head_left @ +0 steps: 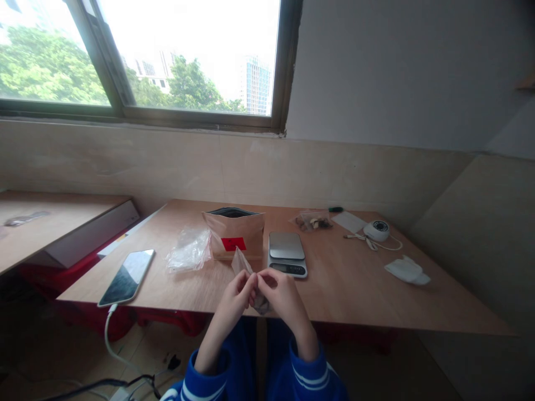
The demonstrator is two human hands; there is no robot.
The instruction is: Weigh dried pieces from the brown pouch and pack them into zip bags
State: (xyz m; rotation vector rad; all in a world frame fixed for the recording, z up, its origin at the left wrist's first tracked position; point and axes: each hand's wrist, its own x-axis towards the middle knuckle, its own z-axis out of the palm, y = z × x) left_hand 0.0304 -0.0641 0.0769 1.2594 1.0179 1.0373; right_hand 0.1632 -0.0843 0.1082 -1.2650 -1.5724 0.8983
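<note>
Hands (281, 291) pinch small bag (241, 263) at wooden table (355, 289), bright window (196, 50) beyond

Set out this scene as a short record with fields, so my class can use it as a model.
Surface: wooden table beneath a window
Left grip: pinching a small plastic bag
Right grip: pinching the same bag
Behind the bag: brown stand-up pouch, mouth open, red label on front
Right of pouch: digital scale, readout too small to read
Left of pouch: clear plastic bags
Far left: smartphone, cable plugged in
Far right: white dome camera; crumpled white item, material unclear
</note>
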